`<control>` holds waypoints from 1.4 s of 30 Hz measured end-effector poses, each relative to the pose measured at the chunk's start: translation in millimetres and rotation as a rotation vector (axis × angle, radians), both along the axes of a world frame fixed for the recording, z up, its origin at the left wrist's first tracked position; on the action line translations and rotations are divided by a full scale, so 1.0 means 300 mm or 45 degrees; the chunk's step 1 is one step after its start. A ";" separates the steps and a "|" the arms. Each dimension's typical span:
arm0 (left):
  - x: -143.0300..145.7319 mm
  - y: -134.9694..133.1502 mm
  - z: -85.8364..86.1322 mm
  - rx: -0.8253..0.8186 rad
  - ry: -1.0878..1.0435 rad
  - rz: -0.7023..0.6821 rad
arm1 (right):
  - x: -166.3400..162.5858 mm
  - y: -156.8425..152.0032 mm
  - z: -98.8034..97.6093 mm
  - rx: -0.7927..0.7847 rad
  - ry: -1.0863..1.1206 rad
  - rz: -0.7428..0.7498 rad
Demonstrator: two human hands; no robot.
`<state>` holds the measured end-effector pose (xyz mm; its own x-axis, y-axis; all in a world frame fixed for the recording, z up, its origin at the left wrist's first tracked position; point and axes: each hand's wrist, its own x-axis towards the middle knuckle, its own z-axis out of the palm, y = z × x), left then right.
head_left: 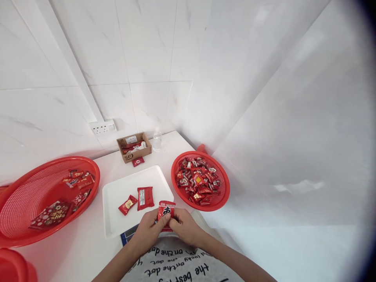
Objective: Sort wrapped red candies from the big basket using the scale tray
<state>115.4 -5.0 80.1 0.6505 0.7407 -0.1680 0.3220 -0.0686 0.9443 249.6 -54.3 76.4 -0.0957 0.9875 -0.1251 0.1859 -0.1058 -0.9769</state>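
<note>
Both hands, left hand point(149, 228) & right hand point(182, 226), pinch the small red crinkly foil snack packet point(165, 211) betw. fingertips: prob. light, soft, slippery film, best gripped at sealed edges.

Left hand point(149, 229) and right hand point(183, 225) pinch red packet point(165, 211) over white tray point(117, 219).

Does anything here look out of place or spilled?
One small red packet lies loose on the table, just in front of the cardboard box, outside any basket or tray. Otherwise nothing stands out: both hands hold one red packet over the white tray.
</note>
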 end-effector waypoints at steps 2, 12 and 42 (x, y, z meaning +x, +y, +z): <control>0.001 0.000 -0.004 0.004 -0.003 -0.005 | -0.005 -0.003 0.000 0.002 0.039 -0.028; -0.016 -0.009 -0.015 0.003 -0.015 0.043 | -0.029 -0.001 -0.012 0.007 0.063 -0.066; -0.087 0.011 -0.022 -0.144 -0.166 0.147 | -0.054 0.042 -0.018 -0.149 0.112 -0.140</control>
